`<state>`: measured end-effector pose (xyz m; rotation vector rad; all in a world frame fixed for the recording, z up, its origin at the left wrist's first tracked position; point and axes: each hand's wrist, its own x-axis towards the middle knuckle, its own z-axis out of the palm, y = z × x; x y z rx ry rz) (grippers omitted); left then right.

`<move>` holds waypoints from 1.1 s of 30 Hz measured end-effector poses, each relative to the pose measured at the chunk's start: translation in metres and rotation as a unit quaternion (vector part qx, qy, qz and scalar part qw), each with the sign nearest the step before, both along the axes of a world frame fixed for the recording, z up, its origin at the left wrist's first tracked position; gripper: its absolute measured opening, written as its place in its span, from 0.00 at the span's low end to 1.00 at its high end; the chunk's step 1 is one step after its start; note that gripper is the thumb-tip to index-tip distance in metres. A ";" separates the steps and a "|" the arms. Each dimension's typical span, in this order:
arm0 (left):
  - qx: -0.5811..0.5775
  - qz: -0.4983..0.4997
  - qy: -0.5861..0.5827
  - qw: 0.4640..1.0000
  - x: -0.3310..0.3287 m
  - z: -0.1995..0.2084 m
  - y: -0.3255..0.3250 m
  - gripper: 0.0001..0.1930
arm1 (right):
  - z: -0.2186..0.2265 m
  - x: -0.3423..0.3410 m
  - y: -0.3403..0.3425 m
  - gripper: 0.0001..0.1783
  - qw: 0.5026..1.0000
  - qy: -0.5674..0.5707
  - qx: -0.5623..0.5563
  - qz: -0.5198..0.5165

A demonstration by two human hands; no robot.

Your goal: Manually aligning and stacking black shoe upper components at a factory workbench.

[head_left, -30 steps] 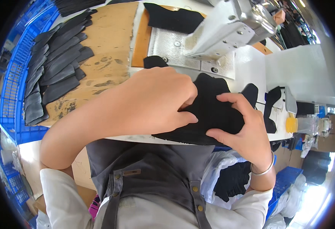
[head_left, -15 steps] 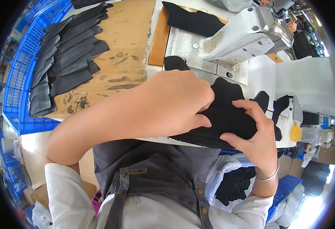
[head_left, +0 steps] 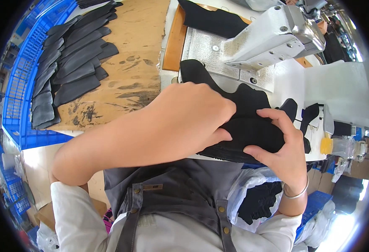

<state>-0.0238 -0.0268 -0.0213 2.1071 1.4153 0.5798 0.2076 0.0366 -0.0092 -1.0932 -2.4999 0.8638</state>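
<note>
A stack of black cut fabric pieces (head_left: 251, 134) lies at the front edge of the white sewing table, below the sewing machine arm (head_left: 268, 38). My left hand (head_left: 199, 115) reaches across it, fingers curled in with the thumb lying alongside, closed on the top black fabric piece (head_left: 197, 73). That piece's rounded end sticks out beyond my knuckles. Most of those fingertips are hidden beneath the hand. Around the stack's right end curves my right hand (head_left: 285, 143), thumb on the near side and index finger on the far side, holding it.
Dark grey shaped pieces (head_left: 77, 63) overlap in rows on brown cardboard (head_left: 138, 54) beside a blue crate (head_left: 18, 84). Another black piece (head_left: 214, 21) lies behind the machine's plate. Below the table edge, a plastic-lined bin (head_left: 235, 197) holds black pieces.
My left hand and forearm have shifted slightly toward me. More of the top black piece now shows beyond the knuckles. My right hand stays nearly in place.
</note>
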 end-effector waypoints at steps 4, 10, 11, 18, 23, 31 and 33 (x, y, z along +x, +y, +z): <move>0.110 0.150 0.075 0.980 0.021 0.002 -0.022 0.24 | -0.004 0.004 0.004 0.32 0.997 0.017 0.056 0.041; 0.296 0.070 0.119 0.945 0.062 -0.012 -0.032 0.35 | -0.004 0.006 0.006 0.31 0.998 0.003 0.047 0.044; 0.278 0.050 0.126 0.951 0.070 -0.025 -0.030 0.39 | -0.005 0.008 0.007 0.30 0.998 0.005 0.050 0.047; 0.221 0.045 0.176 0.958 0.075 -0.042 -0.026 0.44 | 0.002 0.028 0.005 0.10 0.994 0.033 -0.068 -0.078; 0.214 0.029 0.160 0.963 0.074 -0.039 -0.025 0.45 | 0.004 0.039 0.006 0.12 0.989 0.031 -0.102 -0.104; 0.184 -0.004 0.170 0.968 0.071 -0.029 -0.025 0.41 | 0.006 0.047 0.024 0.16 0.990 -0.010 -0.141 -0.026; 0.179 -0.008 0.173 0.969 0.070 -0.030 -0.025 0.40 | 0.005 0.048 0.019 0.15 0.992 -0.009 -0.120 -0.025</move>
